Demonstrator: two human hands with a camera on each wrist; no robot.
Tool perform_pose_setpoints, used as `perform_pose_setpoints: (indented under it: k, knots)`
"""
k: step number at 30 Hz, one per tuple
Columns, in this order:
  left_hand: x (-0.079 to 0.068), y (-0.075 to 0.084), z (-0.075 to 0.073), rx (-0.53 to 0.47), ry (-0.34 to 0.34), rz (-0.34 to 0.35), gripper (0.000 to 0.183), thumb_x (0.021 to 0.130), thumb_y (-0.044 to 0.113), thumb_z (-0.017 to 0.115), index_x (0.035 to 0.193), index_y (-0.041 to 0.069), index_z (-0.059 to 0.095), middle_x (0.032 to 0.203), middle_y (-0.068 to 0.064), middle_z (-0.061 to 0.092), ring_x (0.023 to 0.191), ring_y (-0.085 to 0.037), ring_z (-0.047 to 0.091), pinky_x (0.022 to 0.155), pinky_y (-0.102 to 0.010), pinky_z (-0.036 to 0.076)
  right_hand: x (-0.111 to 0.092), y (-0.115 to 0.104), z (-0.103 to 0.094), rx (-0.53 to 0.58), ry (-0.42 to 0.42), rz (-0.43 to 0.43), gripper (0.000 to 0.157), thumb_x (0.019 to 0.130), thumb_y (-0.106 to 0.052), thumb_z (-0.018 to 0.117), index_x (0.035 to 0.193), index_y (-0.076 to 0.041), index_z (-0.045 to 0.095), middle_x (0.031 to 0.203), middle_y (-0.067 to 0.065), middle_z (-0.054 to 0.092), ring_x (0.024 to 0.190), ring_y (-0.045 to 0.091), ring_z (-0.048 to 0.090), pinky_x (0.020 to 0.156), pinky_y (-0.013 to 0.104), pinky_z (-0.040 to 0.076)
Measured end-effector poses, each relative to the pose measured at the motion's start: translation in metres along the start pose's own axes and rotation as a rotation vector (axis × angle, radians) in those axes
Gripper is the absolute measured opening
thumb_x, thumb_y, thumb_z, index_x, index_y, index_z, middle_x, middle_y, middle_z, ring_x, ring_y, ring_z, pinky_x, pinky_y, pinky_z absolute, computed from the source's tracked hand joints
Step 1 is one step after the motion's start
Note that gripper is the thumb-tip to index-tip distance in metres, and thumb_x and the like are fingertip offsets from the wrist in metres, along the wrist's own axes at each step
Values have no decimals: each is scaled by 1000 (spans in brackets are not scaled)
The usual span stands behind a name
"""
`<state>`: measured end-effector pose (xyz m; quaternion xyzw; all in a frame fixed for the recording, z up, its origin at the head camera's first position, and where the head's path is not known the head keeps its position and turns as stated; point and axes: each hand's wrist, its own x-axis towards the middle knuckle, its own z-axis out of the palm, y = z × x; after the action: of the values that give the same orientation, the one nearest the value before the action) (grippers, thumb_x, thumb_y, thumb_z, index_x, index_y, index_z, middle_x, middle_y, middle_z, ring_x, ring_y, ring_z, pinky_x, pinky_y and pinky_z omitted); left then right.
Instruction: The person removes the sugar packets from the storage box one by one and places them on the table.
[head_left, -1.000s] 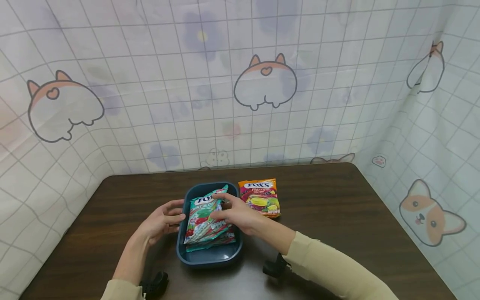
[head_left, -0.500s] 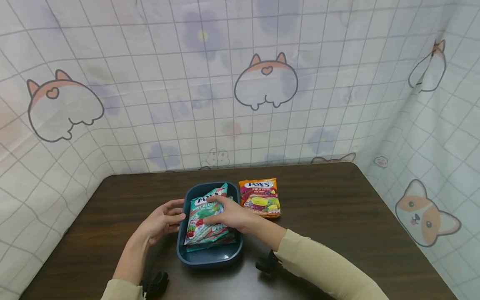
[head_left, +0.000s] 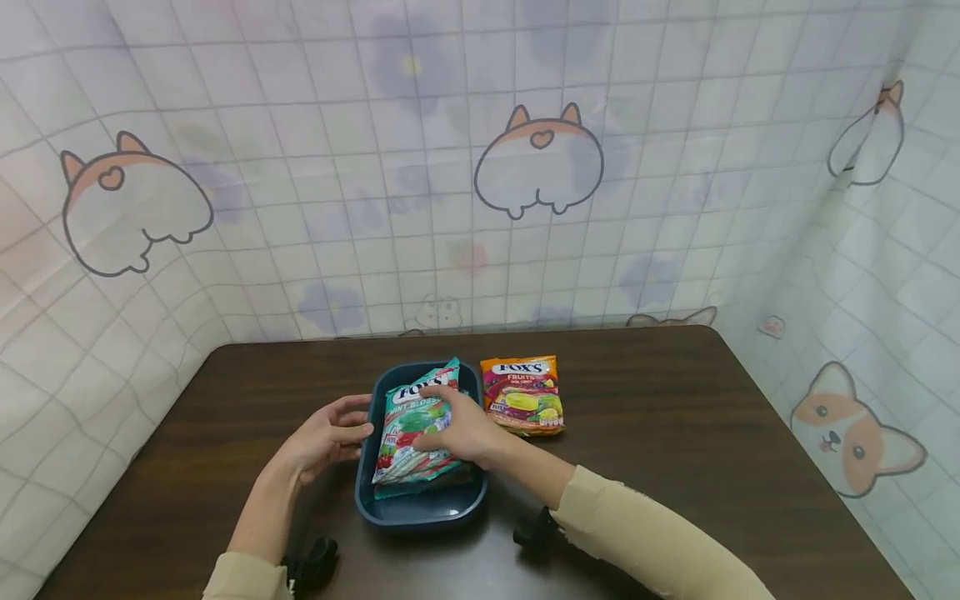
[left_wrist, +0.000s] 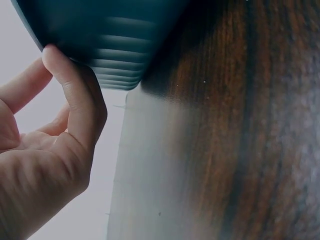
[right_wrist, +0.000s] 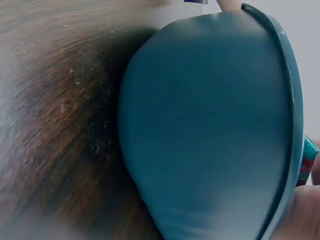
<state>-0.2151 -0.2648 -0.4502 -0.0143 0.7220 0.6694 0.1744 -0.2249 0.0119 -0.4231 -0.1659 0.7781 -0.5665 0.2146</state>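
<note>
A dark blue plastic bin (head_left: 420,515) stands on the table with teal bags in it. The uppermost is a Fox's Mint Blossom candy bag (head_left: 416,425), slanted, its upper right corner rising past the rim. My right hand (head_left: 468,429) reaches over the bin's right side and holds this bag, thumb and fingers spread apart across its face. In the right wrist view a corner of the teal bag (right_wrist: 308,156) shows beyond the rim beside my fingers. My left hand (head_left: 326,437) rests its fingertips against the bin's left wall, fingers loosely bent; the left wrist view shows this contact (left_wrist: 70,85).
An orange and red Fox's Fruits candy bag (head_left: 522,396) lies flat just right of the bin. The dark wooden table (head_left: 645,417) reaches back to a white patterned curtain (head_left: 375,250), which also runs along both sides.
My right hand has shifted left across the candy bag, then slightly upward with it. The bag's top corner now stands higher. The left hand stays at the bin's side.
</note>
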Motion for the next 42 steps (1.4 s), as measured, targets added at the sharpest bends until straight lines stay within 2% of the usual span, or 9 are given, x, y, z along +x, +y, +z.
perform_pose_setpoints:
  k: [9, 17, 21, 26, 32, 42]
  knots:
    - [1, 1, 1, -10, -5, -1, 61, 103, 11, 63, 155, 4, 32, 133, -21, 60, 96, -23, 67, 81, -34, 58, -7, -1, -20, 41, 54, -18, 71, 88, -22, 83, 151, -25, 50, 152, 15, 41, 130, 37, 43, 99, 54, 48]
    - [-4, -4, 1, -19, -8, 0, 61, 104, 12, 62, 156, 3, 31, 134, -22, 59, 97, -23, 67, 82, -35, 57, -16, 8, -33, 109, 47, -19, 72, 88, -22, 83, 152, -28, 50, 153, 14, 38, 129, 37, 43, 90, 43, 56]
    - [-3, -2, 1, -22, -12, 6, 59, 104, 10, 62, 155, 2, 32, 133, -24, 58, 95, -23, 66, 81, -34, 57, -21, 9, -42, 122, 79, -28, 73, 87, -21, 83, 152, -27, 50, 154, 15, 36, 129, 38, 43, 89, 41, 56]
    - [0, 3, 0, -4, -9, 9, 58, 103, 9, 62, 154, 3, 34, 135, -27, 55, 96, -27, 65, 82, -36, 57, -26, 8, -57, 121, 125, -29, 73, 87, -20, 84, 152, -27, 50, 153, 16, 37, 125, 38, 47, 87, 40, 57]
    - [-2, 2, 1, -8, 6, -6, 58, 103, 7, 61, 154, 4, 35, 135, -27, 56, 95, -26, 66, 82, -36, 57, -35, 14, -74, 172, 113, -17, 77, 89, -18, 83, 155, -28, 45, 150, 18, 38, 114, 34, 58, 88, 37, 57]
    - [-2, 4, 2, -2, 17, -7, 59, 103, 10, 63, 155, 4, 34, 136, -25, 56, 95, -26, 66, 82, -35, 57, -54, 29, -108, 292, 91, -56, 78, 94, -11, 76, 161, -22, 36, 143, 25, 43, 103, 30, 66, 85, 35, 58]
